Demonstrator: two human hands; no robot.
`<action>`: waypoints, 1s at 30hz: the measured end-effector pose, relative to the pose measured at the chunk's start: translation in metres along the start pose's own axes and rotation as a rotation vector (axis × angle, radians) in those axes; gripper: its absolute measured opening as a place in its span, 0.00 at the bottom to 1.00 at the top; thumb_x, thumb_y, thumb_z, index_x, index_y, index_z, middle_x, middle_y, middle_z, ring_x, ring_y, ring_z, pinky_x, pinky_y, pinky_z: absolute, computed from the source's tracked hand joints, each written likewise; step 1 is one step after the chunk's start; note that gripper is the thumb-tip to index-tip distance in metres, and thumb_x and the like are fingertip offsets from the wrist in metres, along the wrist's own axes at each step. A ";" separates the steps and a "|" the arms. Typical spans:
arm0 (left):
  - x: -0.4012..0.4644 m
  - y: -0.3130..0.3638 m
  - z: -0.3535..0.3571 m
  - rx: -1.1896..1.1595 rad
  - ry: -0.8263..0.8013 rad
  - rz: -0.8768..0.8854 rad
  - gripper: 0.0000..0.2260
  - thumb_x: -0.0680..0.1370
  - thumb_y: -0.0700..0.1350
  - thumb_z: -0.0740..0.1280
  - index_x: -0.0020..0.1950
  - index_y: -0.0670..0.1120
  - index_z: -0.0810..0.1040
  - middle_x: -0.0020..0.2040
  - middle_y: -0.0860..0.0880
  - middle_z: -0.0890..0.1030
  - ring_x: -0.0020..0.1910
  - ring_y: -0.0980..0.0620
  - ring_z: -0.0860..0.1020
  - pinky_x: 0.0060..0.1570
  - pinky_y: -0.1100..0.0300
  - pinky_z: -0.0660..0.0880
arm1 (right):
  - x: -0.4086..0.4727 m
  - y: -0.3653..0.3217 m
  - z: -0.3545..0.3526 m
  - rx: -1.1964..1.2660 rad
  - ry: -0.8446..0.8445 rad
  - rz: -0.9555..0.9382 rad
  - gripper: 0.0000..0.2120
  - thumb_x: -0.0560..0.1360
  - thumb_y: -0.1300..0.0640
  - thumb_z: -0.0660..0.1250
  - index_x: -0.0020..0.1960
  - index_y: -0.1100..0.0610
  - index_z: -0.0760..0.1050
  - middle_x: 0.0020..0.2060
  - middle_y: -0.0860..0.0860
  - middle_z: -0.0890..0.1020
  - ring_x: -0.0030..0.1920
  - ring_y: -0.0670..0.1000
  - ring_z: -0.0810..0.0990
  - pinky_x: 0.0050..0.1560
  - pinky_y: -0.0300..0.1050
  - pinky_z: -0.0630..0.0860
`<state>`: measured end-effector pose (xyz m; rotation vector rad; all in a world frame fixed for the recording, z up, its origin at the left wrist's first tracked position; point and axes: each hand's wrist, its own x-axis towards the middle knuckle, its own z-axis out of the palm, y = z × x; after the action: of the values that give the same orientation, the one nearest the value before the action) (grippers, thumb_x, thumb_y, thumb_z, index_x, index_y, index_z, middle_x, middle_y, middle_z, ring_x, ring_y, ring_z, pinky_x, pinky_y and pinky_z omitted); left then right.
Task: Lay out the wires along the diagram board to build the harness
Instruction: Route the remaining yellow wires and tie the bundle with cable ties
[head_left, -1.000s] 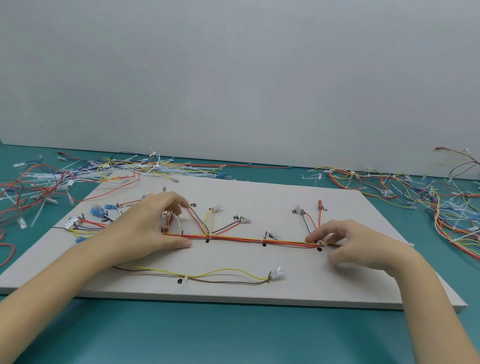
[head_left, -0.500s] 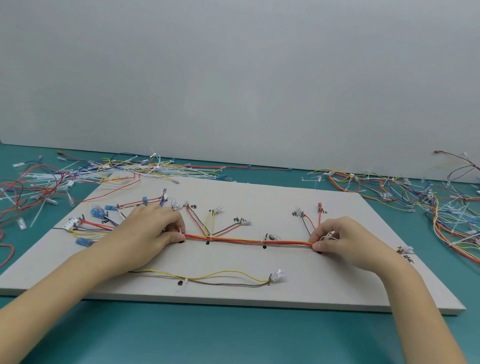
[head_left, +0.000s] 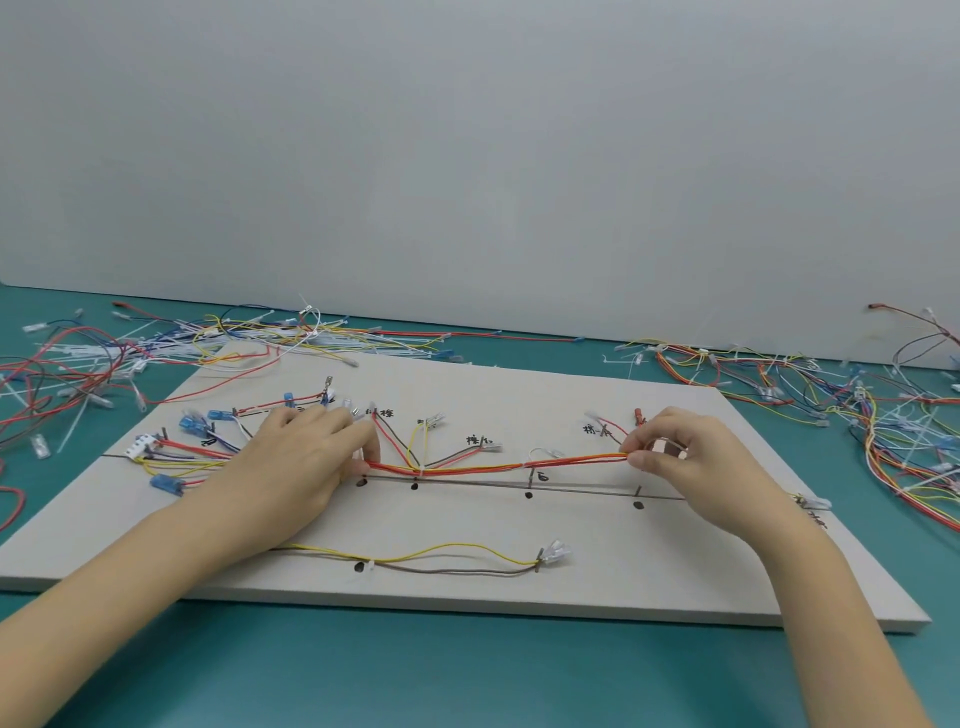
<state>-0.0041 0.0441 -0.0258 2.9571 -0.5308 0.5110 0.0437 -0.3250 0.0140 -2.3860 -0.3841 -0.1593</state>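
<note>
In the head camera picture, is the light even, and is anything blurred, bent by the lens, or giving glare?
Head view: the light is soft and even, with only faint shadows under the left hand and right hand; no strong glare shows on the diagram board; the wall's base line curves slightly, a wide-angle effect; the wire bundle is fairly sharp, the handwritten labels too soft to read.

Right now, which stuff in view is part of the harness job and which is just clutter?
In use:
- board with drawn lines
- red-orange wire bundle, pinched at both ends
- left hand, right hand
- yellow and brown pair on the board's near side

Lying about:
- left wire pile
- right wire pile
</note>
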 end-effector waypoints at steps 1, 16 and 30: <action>0.000 0.001 0.001 0.008 0.003 -0.012 0.08 0.82 0.45 0.59 0.54 0.58 0.71 0.46 0.61 0.67 0.53 0.54 0.71 0.53 0.58 0.60 | 0.000 0.001 0.000 0.007 -0.009 0.020 0.08 0.74 0.64 0.71 0.42 0.52 0.82 0.42 0.51 0.77 0.36 0.48 0.71 0.36 0.30 0.66; 0.002 0.016 0.010 -0.141 0.054 -0.090 0.04 0.80 0.54 0.63 0.46 0.56 0.72 0.43 0.62 0.68 0.51 0.57 0.67 0.55 0.55 0.58 | 0.003 0.035 -0.013 -0.176 0.352 0.315 0.06 0.73 0.62 0.72 0.43 0.52 0.85 0.49 0.52 0.78 0.47 0.57 0.80 0.48 0.49 0.70; 0.011 0.042 0.022 -0.268 0.141 -0.253 0.08 0.75 0.58 0.68 0.41 0.57 0.73 0.41 0.62 0.74 0.48 0.58 0.68 0.47 0.57 0.54 | 0.006 0.038 -0.002 0.092 0.382 0.624 0.11 0.74 0.67 0.62 0.35 0.58 0.76 0.32 0.55 0.71 0.39 0.58 0.68 0.39 0.44 0.63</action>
<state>-0.0028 -0.0021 -0.0415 2.6562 -0.1887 0.5652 0.0610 -0.3518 -0.0075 -2.2047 0.5165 -0.2905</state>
